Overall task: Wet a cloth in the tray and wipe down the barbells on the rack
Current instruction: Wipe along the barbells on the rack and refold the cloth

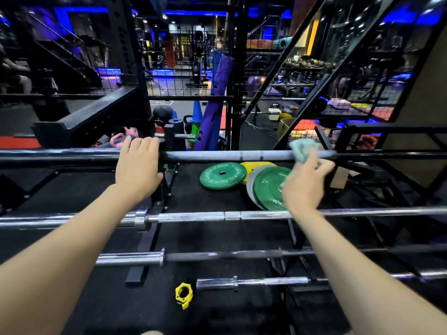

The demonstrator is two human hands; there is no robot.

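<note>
Two hands reach out over the rack (167, 180). Our left hand (137, 165) lies on the top barbell (217, 155), its fingers curled over the bar. Our right hand (306, 182) grips a pale green cloth (302, 148) and presses it on the same bar, near the rack's right end. Three more barbells lie on lower rungs, nearer to us. Green plates (222, 176) lie on the floor behind them. One yellow collar (184, 295) lies on the floor near us.
</note>
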